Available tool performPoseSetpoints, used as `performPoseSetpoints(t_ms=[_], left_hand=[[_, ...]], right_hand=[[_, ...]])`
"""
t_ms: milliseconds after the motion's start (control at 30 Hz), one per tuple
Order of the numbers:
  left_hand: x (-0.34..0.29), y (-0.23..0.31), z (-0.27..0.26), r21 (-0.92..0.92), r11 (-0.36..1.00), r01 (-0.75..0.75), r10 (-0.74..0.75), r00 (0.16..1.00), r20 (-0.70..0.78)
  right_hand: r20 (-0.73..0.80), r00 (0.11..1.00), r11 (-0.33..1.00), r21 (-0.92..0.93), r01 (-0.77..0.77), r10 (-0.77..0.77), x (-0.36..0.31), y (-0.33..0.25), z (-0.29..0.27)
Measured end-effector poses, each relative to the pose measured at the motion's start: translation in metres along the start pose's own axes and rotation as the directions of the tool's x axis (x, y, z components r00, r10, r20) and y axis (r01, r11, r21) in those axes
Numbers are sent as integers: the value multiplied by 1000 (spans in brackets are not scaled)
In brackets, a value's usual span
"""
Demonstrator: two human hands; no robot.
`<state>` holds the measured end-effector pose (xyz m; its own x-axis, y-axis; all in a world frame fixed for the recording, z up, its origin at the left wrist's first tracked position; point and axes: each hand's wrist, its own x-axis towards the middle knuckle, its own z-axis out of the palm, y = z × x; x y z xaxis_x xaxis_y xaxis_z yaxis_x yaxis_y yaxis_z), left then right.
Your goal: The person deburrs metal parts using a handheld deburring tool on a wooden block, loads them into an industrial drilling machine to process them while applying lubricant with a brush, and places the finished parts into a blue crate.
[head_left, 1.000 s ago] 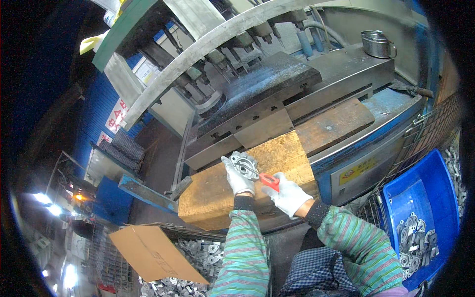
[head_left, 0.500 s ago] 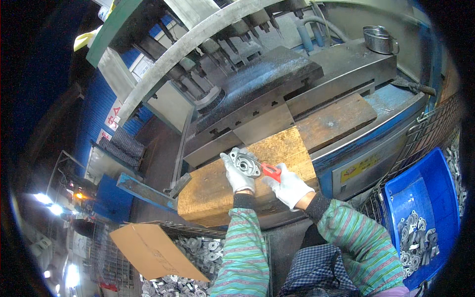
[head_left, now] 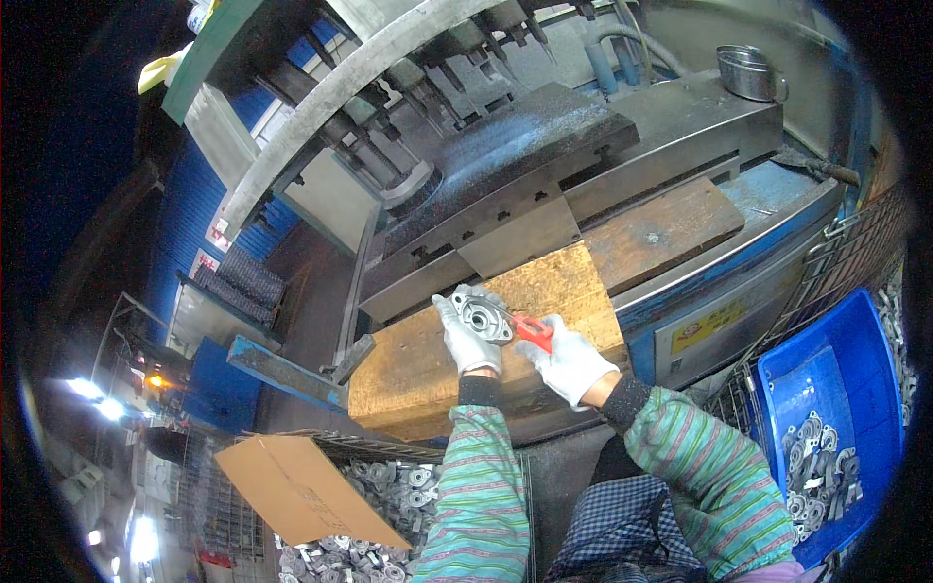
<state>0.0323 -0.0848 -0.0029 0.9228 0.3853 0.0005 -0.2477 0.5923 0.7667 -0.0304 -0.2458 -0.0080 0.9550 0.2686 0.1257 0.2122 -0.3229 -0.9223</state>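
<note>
In a white glove, my left hand (head_left: pixel 469 348) grips a grey cast metal part (head_left: pixel 483 317) with a round centre and lugs with holes at its ends. My right hand (head_left: pixel 571 365), gloved as well, is closed around a red-handled tool (head_left: pixel 532 331). The tool's thin tip reaches the right edge of the casting; its exact kind is too small to make out. Both hands are over a thick wooden block (head_left: pixel 408 374) at the front of the machine.
Behind the block stands a multi-spindle machine with a steel bed (head_left: pixel 525 238). A metal cup (head_left: pixel 746 74) sits at its back right. A blue bin (head_left: pixel 826 379) with castings is at right. A cardboard sheet (head_left: pixel 306 491) lies over a wire basket of castings (head_left: pixel 403 491) at lower left.
The view has shifted slightly. Both hands keep nearly the same place, with the tool's tip still at the casting's right edge.
</note>
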Motion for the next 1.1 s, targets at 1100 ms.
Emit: performPoseSetpoints(t_ms=[1100], left_hand=[[9, -2, -8, -52, 998, 32, -28, 997, 68]], right_hand=[[32, 999, 997, -72, 32, -29, -13, -13, -3]])
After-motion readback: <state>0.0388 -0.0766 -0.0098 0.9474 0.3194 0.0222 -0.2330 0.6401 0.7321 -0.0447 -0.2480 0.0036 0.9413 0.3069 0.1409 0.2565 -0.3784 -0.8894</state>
